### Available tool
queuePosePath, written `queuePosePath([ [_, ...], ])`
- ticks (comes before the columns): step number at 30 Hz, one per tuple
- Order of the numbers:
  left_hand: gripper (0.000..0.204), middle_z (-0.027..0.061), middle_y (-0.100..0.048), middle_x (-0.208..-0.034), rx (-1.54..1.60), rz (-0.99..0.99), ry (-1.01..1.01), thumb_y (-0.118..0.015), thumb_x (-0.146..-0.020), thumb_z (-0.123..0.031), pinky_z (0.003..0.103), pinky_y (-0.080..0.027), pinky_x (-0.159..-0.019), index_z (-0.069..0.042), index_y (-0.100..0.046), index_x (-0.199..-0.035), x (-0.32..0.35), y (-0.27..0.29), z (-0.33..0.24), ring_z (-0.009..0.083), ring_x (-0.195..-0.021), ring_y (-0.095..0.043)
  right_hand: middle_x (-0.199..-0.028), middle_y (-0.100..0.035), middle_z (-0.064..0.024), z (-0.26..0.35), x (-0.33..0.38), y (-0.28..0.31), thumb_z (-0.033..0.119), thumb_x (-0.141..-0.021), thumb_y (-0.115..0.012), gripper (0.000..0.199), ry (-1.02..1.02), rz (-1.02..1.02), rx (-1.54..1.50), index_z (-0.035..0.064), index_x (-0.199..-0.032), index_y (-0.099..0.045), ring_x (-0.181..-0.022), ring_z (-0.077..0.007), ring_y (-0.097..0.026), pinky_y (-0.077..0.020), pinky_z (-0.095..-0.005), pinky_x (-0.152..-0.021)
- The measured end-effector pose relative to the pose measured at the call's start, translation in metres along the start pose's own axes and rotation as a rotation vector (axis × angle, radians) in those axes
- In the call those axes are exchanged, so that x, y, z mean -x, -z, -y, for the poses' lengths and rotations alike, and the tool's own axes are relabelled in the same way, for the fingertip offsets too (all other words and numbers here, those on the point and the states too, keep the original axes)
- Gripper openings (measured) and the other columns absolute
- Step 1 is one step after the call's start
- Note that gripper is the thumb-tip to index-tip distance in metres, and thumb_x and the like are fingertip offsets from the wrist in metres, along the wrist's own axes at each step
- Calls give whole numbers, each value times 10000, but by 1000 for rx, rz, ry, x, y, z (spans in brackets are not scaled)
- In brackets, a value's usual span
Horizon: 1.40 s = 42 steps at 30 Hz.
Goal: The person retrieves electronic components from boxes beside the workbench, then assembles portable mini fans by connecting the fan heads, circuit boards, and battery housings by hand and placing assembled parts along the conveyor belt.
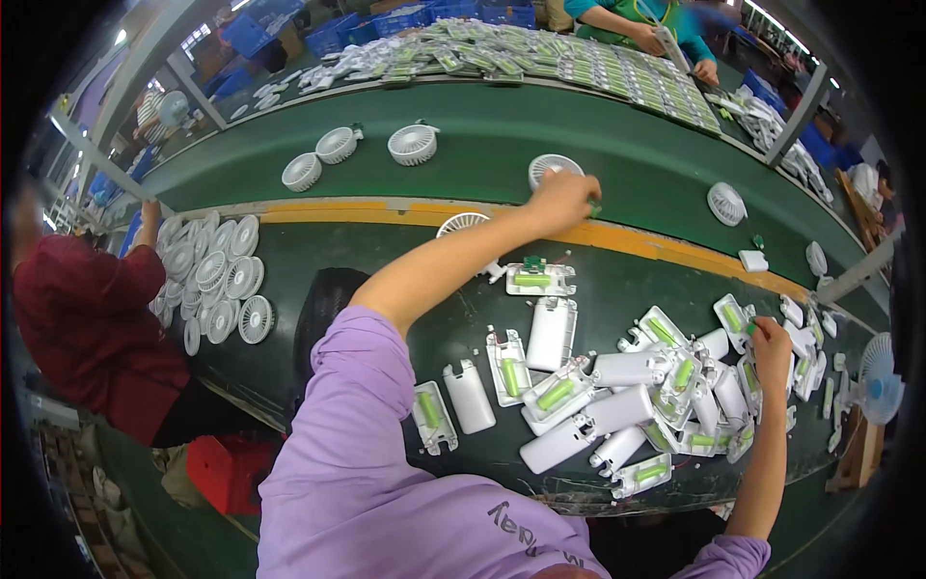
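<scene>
My left hand (562, 199) reaches far out over the green conveyor belt (502, 135) and closes on a round white fan head (546, 168) lying there. My right hand (770, 342) rests on the pile of white fan handle shells (627, 386) at the right of my bench, pinching a small green piece at its fingertips. Many shells lie open and show green battery cells (556, 393). One more white fan head (461, 224) sits at the bench's yellow edge, partly under my left forearm.
Three more fan heads (338, 145) ride the belt to the left, another (725, 204) to the right. A person in red (87, 328) at my left has several stacked fan grilles (214, 275). Across the belt, trays of green-celled parts (540, 53) and another worker (637, 24).
</scene>
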<state>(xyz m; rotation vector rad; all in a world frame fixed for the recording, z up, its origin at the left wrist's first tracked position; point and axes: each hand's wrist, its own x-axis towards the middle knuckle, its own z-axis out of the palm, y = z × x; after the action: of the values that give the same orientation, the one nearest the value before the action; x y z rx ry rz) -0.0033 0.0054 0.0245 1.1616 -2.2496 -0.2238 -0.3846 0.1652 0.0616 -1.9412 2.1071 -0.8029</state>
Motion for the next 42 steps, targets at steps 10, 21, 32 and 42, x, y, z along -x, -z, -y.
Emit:
queuePosePath([
  [10, 279, 166, -592, -899, 72, 60, -81, -574, -699, -61, 420, -428, -770, -53, -587, -978, 18, -7, -22, 318, -863, -540, -999, -586, -65, 10, 8, 11, 19, -846, -450, 254, 13, 24, -206, -33, -1080, -533, -939, -137, -538, -384, -238, -852],
  [21, 218, 161, -568, -892, 146, 147, -58, -510, -715, -27, 420, -428, -769, -17, -591, -918, 21, -6, -18, 330, -866, -548, -918, -600, -70, 76, 7, -12, 163, -863, -525, 262, -105, -41, -818, 12, -1077, -516, -868, -120, -541, -376, -245, -836],
  [32, 300, 159, -610, -822, 385, 27, -9, -484, -721, 2, 366, -472, -725, -1, -575, -1007, 12, -15, -14, 291, -804, -607, -796, -559, 25, 75, 25, 2, 208, -853, -545, 274, -271, 8, -789, 27, -1059, -552, -689, -28, -461, -315, -160, -593],
  [42, 290, 118, -581, -775, 859, 162, 201, -458, -730, 72, 258, -506, -573, 47, -549, -1004, 7, -9, -12, 185, -686, -647, -772, -542, 29, 54, 31, -7, 178, -865, -522, 266, -283, 20, -936, 23, -1081, -544, -546, 15, -359, -270, -144, -477],
])
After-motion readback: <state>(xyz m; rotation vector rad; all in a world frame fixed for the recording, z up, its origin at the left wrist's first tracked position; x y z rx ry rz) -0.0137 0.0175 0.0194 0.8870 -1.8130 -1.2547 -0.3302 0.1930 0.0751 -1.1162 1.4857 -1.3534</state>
